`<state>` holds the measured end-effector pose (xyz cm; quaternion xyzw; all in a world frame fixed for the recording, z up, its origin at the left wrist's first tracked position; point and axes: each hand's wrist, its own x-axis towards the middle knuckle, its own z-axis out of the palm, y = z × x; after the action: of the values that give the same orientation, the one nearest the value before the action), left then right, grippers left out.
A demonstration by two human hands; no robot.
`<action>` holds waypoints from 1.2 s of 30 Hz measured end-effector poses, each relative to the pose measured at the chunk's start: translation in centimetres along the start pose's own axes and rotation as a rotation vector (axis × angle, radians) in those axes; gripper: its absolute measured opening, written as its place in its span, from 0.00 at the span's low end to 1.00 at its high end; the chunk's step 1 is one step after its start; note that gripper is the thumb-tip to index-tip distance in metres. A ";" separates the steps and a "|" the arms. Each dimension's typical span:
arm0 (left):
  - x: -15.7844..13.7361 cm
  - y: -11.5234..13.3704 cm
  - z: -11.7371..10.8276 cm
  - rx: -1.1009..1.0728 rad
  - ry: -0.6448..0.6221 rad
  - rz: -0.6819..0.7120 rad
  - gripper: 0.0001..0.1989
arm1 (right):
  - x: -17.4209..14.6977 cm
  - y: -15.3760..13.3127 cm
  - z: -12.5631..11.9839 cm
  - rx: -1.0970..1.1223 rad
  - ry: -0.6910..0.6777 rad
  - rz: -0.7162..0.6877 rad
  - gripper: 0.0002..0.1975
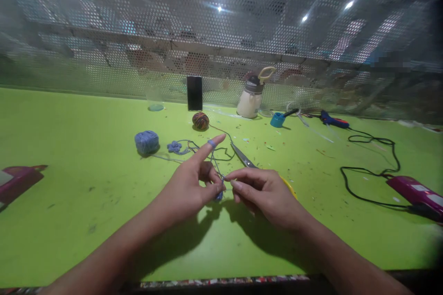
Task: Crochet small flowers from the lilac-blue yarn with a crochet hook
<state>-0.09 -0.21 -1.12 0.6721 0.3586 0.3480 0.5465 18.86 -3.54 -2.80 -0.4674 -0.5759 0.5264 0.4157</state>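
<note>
My left hand point(194, 182) pinches a small piece of blue crochet work point(219, 195) between thumb and fingers. Its index finger points up, and blue yarn point(212, 144) wraps round it and runs down to the piece. Beside it, my right hand point(265, 191) is closed in a pinch, fingertips close to the piece; what it grips is too thin to make out. A ball of blue yarn point(146, 142) lies to the left, its strand leading toward my left hand. Near it rests a blue crocheted flower point(174, 146). Scissors point(244, 156) with yellow handles lie partly hidden behind my right hand.
On the green table point(86, 230) are a dark multicoloured yarn ball point(200, 121), an upright phone point(194, 93), a bottle point(249, 99), a blue pot point(277, 120), and a glue gun point(334, 120) with cord. Magenta boxes point(417, 192) sit at both sides; a perforated metal screen point(221, 32) stands behind.
</note>
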 end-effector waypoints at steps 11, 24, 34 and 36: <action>0.0 0.0 0.7 -0.429 0.055 -0.073 0.46 | 0.0 0.4 0.8 0.232 0.075 -0.102 0.08; -0.3 0.9 -0.5 -0.668 -0.021 -0.125 0.44 | -0.8 -0.3 -0.5 -0.583 0.201 -0.732 0.10; 0.0 0.4 -0.3 -0.545 -0.053 -0.189 0.26 | -0.8 -0.5 -0.6 -0.221 0.048 -0.368 0.05; 0.1 0.0 0.0 -0.493 -0.125 -0.212 0.25 | -0.6 -0.3 -0.3 -0.083 0.053 -0.269 0.05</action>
<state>-0.03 -0.11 -1.11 0.4977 0.2971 0.3234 0.7480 19.21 -4.06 -2.42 -0.4165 -0.6434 0.4294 0.4778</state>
